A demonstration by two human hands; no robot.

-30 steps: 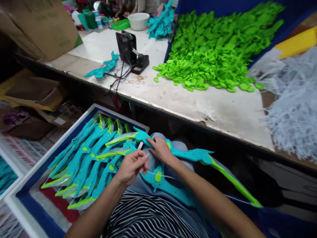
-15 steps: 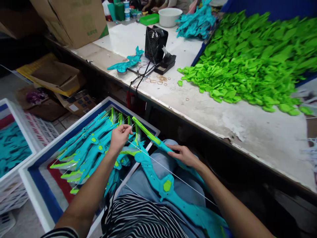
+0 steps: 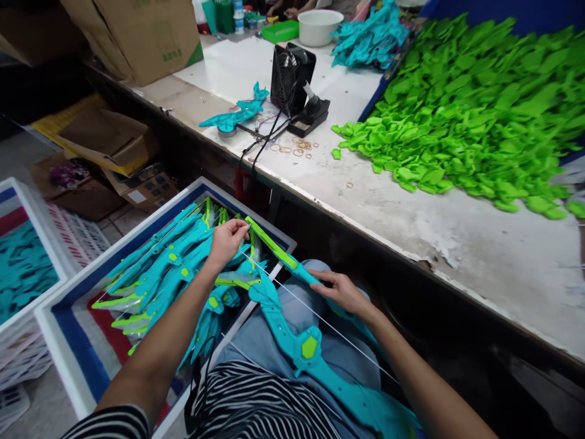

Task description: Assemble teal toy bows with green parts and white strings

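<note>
My left hand (image 3: 227,241) is closed in a pinch on the white string (image 3: 315,312), right at the green tip of a toy bow (image 3: 270,242). That bow is teal with a green end piece. Around its teal limb my right hand (image 3: 340,292) is closed, with the fingers on top. The bow's lower part runs under my right forearm and is hidden. Another teal bow (image 3: 286,329) with a green hexagon lies across my lap. Left of my legs, several teal and green bows (image 3: 159,268) lie stacked in a white crate (image 3: 59,366).
A worktable (image 3: 393,213) runs along the front, bearing a heap of green parts (image 3: 457,122), a black fan (image 3: 287,76), a soldering iron stand (image 3: 311,119) and rubber bands (image 3: 301,146). A second crate (image 3: 59,244) stands at left, below cardboard boxes (image 3: 141,39).
My left hand has moved slightly right and up, bringing the string end against the bow's green tip. My right hand keeps its hold on the limb.
</note>
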